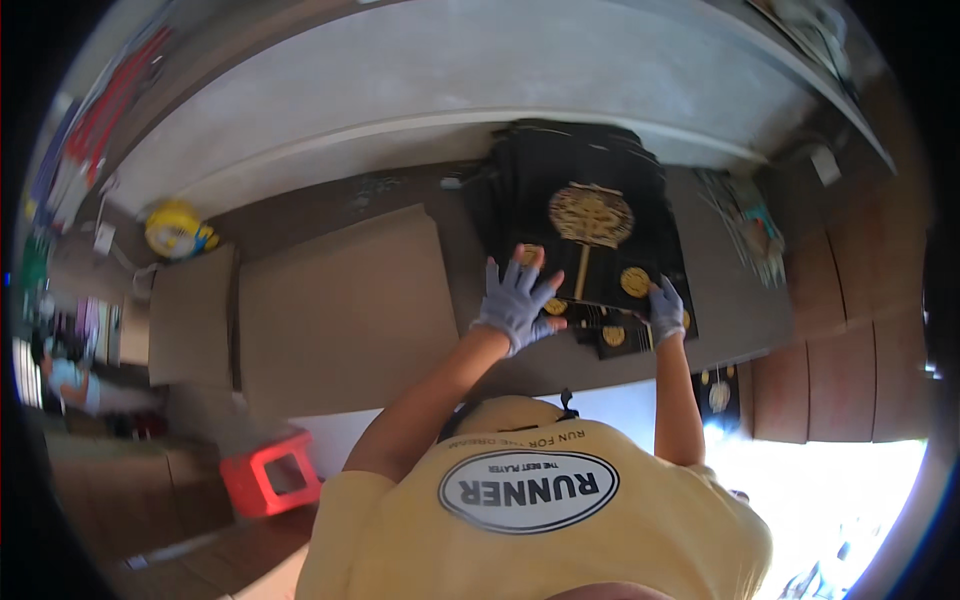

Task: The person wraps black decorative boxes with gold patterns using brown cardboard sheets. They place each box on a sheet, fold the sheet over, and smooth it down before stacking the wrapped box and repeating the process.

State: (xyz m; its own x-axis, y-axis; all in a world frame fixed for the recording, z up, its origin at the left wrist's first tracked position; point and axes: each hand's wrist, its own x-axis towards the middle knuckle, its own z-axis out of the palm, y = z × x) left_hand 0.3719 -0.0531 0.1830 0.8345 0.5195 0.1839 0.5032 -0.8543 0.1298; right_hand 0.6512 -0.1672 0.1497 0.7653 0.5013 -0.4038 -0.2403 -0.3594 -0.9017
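A stack of flat black pieces [540, 165] with gold printing lies on the brown table, one with a large round gold emblem and smaller gold discs uppermost. Whether they are cloth or bags I cannot tell. My left hand [515, 308], in a pale grey glove with bare fingertips, is open with fingers spread over the stack's near left corner. My right hand [667, 312], gloved alike, is closed at the near right edge of the top black piece. Smaller black pieces with gold discs [613, 337] stick out beneath the near edge, between my hands.
Left of the stack lies a large brown cardboard sheet [345, 310], with another brown board [193, 318] beside it. A yellow roll [178, 230] sits at the far left. Thin strips [745, 225] lie right of the stack. A red stool [270, 475] stands below left; cartons [840, 375] stand right.
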